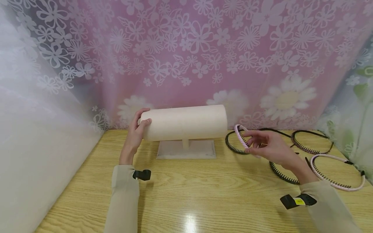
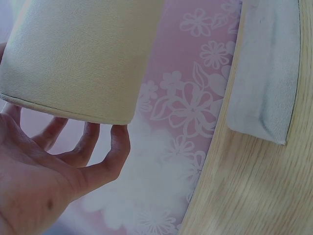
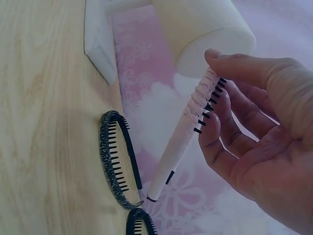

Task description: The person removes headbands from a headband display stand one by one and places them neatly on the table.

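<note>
A cream padded cylinder [image 1: 183, 123] lies level on a short post above a flat grey-white base [image 1: 172, 151], forming a display stand. My left hand [image 1: 134, 136] grips its left end, with the thumb on the front and the fingers reaching behind. Seen from the left wrist, bent fingers [image 2: 120, 152] touch the cylinder's end edge. To the right of the stand, my right hand [image 1: 274, 147] pinches a pink wrapped headband [image 1: 240, 137] between thumb and fingers. Black comb teeth line the inside of this headband [image 3: 178, 139], which is raised near the cylinder's right end.
On the wooden table [image 1: 180, 194] at the right lie several more headbands: a speckled black one [image 1: 233, 148], a dark toothed one [image 1: 281, 174], a brownish one [image 1: 303, 148] and another pink one [image 1: 338, 186]. A pink floral curtain [image 1: 186, 64] hangs close behind the stand.
</note>
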`<action>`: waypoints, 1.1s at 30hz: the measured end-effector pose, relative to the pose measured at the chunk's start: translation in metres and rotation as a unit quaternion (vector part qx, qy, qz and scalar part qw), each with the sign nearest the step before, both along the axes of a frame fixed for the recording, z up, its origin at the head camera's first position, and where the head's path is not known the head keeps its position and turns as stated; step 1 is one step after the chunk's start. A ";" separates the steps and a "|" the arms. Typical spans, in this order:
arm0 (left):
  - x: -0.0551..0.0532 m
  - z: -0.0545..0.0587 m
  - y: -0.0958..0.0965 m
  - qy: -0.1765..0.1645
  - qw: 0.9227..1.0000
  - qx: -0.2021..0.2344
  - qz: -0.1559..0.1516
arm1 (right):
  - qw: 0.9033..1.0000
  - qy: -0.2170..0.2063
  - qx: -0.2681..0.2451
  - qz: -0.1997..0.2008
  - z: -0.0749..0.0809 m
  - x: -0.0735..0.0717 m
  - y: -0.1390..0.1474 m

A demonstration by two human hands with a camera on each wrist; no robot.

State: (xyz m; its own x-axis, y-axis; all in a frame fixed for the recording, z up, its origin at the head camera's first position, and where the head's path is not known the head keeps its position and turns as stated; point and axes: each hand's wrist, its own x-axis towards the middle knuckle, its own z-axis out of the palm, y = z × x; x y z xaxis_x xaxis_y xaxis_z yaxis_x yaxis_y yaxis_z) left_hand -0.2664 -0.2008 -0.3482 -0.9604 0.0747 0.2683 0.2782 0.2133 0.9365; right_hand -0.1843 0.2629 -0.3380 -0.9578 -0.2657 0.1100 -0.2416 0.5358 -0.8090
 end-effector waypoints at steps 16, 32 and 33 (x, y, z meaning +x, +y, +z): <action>0.000 0.000 0.000 0.001 1.000 -0.009 0.008 | 0.999 0.012 0.025 0.024 -0.015 0.016 0.001; 0.001 0.000 -0.002 -0.001 1.000 -0.005 0.006 | 0.997 0.005 0.051 0.055 -0.027 0.031 -0.001; 0.001 0.000 -0.002 -0.001 1.000 -0.004 0.005 | 0.997 0.004 0.054 0.056 -0.027 0.032 -0.001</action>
State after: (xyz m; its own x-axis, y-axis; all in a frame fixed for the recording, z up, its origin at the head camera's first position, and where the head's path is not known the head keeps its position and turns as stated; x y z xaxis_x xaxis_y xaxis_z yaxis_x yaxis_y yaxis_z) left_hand -0.2659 -0.2024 -0.3478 -0.9618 0.0663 0.2656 0.2737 0.2233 0.9355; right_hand -0.1524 0.2622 -0.3653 -0.9204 -0.3823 0.0821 -0.3111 0.5887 -0.7461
